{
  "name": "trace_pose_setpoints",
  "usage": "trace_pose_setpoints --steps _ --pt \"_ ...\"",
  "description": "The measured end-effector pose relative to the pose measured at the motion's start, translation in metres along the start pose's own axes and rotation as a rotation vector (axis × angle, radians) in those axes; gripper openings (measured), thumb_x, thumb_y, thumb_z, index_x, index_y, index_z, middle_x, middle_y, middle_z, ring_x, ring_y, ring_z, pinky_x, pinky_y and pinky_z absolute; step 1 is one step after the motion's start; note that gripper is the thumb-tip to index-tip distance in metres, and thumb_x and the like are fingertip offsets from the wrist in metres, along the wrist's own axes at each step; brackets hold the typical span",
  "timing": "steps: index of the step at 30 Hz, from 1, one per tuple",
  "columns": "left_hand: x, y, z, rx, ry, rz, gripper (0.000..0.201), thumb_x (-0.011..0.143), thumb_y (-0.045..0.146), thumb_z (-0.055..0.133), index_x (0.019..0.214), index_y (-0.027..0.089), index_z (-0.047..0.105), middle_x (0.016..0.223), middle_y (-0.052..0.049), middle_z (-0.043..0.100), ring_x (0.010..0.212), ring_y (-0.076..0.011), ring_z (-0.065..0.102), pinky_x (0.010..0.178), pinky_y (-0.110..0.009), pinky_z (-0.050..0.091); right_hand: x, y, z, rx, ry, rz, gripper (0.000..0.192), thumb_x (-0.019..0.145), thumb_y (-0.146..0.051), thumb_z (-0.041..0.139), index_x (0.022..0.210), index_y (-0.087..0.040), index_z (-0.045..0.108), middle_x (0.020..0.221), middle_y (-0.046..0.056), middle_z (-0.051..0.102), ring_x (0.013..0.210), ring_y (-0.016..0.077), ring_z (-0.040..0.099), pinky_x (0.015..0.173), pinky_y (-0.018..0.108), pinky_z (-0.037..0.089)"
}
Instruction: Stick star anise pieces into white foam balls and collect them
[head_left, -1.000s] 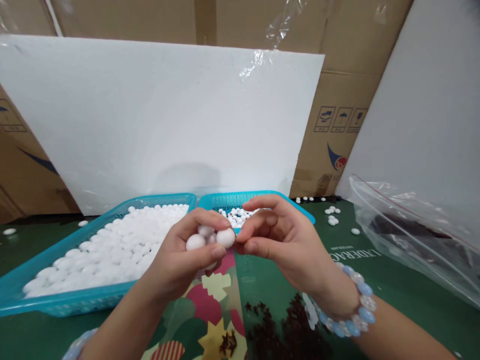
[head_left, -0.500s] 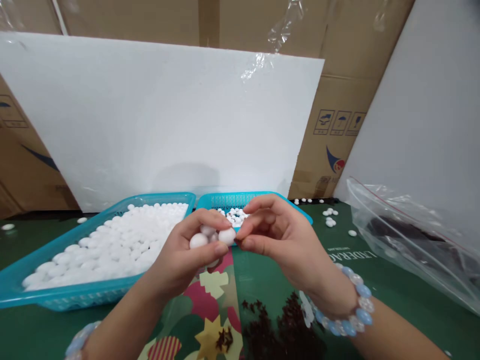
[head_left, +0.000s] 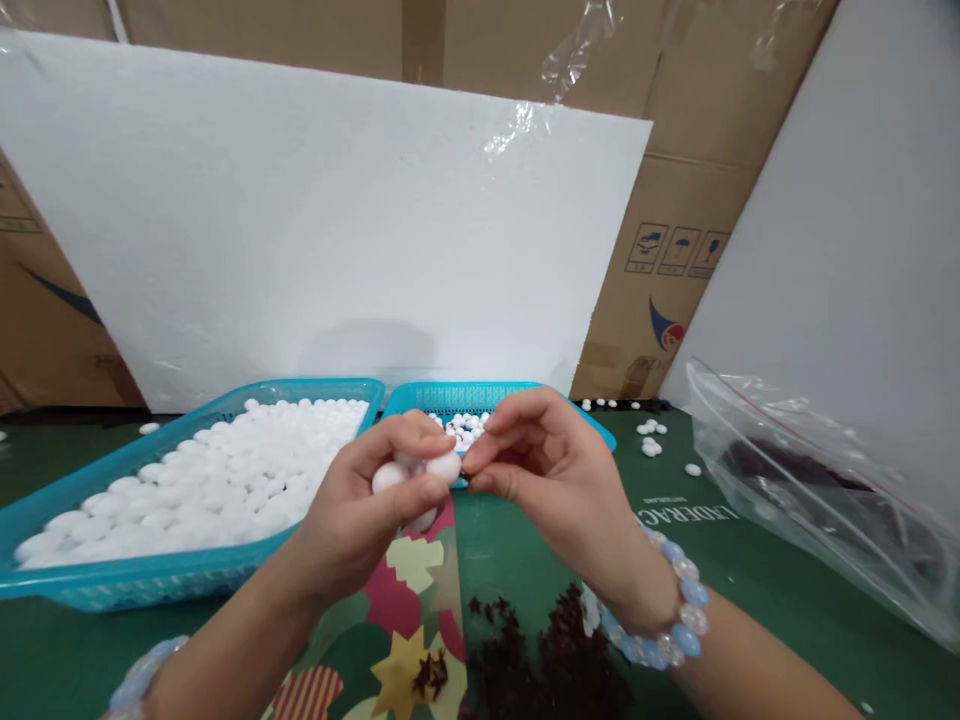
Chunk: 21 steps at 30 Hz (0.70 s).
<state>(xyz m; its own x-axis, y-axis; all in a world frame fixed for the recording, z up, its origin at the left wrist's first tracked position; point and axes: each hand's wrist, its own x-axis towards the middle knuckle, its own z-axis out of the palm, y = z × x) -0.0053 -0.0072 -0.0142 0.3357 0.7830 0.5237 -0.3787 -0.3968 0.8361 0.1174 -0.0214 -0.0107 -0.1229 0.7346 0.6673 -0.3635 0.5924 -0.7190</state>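
Observation:
My left hand (head_left: 382, 480) is closed around several smooth white balls (head_left: 390, 478). One white ball (head_left: 444, 468) sticks out between its thumb and forefinger. My right hand (head_left: 547, 465) is pinched at the right end of that ball, fingertips touching or nearly touching it. What lies between those fingertips is too small to make out; a dark speck shows there. Below the hands lie small dark reddish-brown pieces (head_left: 547, 650) in a loose heap. A few more dark pieces (head_left: 430, 675) rest on a yellow star of the patterned sheet (head_left: 397, 590).
On the left stands a turquoise basket (head_left: 247, 555) full of white balls. Behind my hands, a second turquoise basket (head_left: 420, 397) holds white balls with dark specks. Loose white balls (head_left: 651, 438) and a clear plastic bag (head_left: 817, 490) of dark contents lie right. A white board (head_left: 337, 220) stands behind.
The right fingertips have come closer against the end of the protruding white ball. The whole view has shifted slightly, so both hands appear a little further left.

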Motion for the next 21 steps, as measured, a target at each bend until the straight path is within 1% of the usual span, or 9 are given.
trace_pose_setpoints --steps 7,12,15,21 --pt "-0.0018 -0.0003 0.0055 -0.078 0.028 -0.038 0.011 0.052 0.013 0.056 0.054 0.024 0.057 0.057 0.005 0.043 0.034 -0.0018 0.041 0.031 -0.014 0.031 -0.0029 0.0025 -0.0021 -0.105 -0.034 -0.127 0.029 0.057 0.004 0.046 0.068 -0.022 0.043 0.058 -0.007 0.052 0.055 0.0037 0.053 0.051 0.011 0.047" --pt "-0.0027 0.0007 0.0076 -0.053 -0.001 -0.001 0.009 0.053 0.017 0.057 0.055 0.025 0.057 0.058 0.005 0.043 0.037 -0.0023 0.042 0.032 -0.014 0.032 -0.0048 0.0033 -0.0013 -0.153 -0.049 -0.204 0.032 0.060 0.005 0.043 0.074 -0.024 0.040 0.061 -0.007 0.050 0.058 0.0030 0.052 0.053 0.011 0.045" --pt "-0.0035 0.0007 0.0078 -0.037 0.006 0.013 0.008 0.053 0.016 0.057 0.054 0.025 0.057 0.059 0.005 0.044 0.037 -0.0020 0.041 0.032 -0.014 0.035 -0.0055 0.0033 -0.0022 -0.214 -0.074 -0.240 0.032 0.061 0.005 0.041 0.074 -0.024 0.038 0.063 -0.007 0.049 0.060 0.0027 0.052 0.054 0.011 0.043" --pt "-0.0028 -0.0026 0.0071 -0.049 -0.005 0.004 0.010 0.053 0.015 0.056 0.055 0.025 0.057 0.059 0.004 0.043 0.038 -0.0039 0.042 0.031 -0.015 0.033 -0.0051 0.0043 -0.0042 -0.348 -0.103 -0.316 0.030 0.062 0.005 0.040 0.073 -0.023 0.037 0.063 -0.005 0.046 0.060 0.0046 0.050 0.051 0.014 0.043"
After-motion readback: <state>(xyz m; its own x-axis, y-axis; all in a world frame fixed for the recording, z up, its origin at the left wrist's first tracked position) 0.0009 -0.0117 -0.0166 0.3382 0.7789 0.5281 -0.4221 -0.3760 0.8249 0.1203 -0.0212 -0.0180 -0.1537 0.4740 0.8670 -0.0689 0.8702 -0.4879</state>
